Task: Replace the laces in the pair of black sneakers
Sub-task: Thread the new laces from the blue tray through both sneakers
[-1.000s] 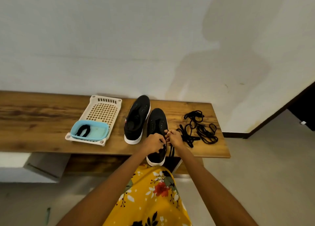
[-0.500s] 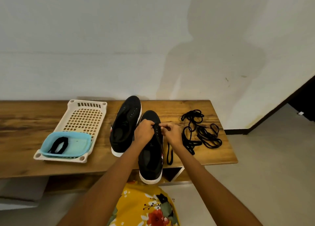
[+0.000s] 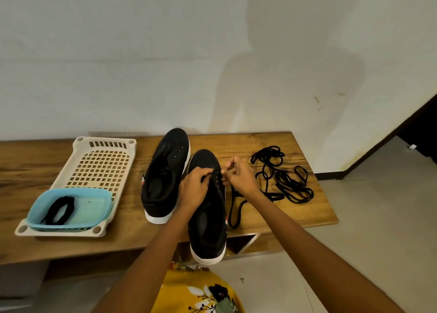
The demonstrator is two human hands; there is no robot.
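Two black sneakers with white soles lie on the wooden table [image 3: 272,142]. The left sneaker [image 3: 165,175] has bare eyelets and no lace. The right sneaker [image 3: 208,218] overhangs the table's front edge. My left hand [image 3: 194,189] grips its upper by the eyelets. My right hand [image 3: 238,176] pinches a black lace end at the eyelets on the shoe's right side; the rest of that lace [image 3: 234,208] trails down beside the shoe. A loose pile of black laces [image 3: 281,175] lies to the right.
A cream perforated tray [image 3: 99,161] stands at the left, with a blue tub [image 3: 94,206] in its near end holding a coiled black lace [image 3: 59,210]. The white wall is close behind. A doorway opens at far right.
Both hands moved up the right sneaker toward its toe-end eyelets, and the view has shifted so the table sits lower and closer.
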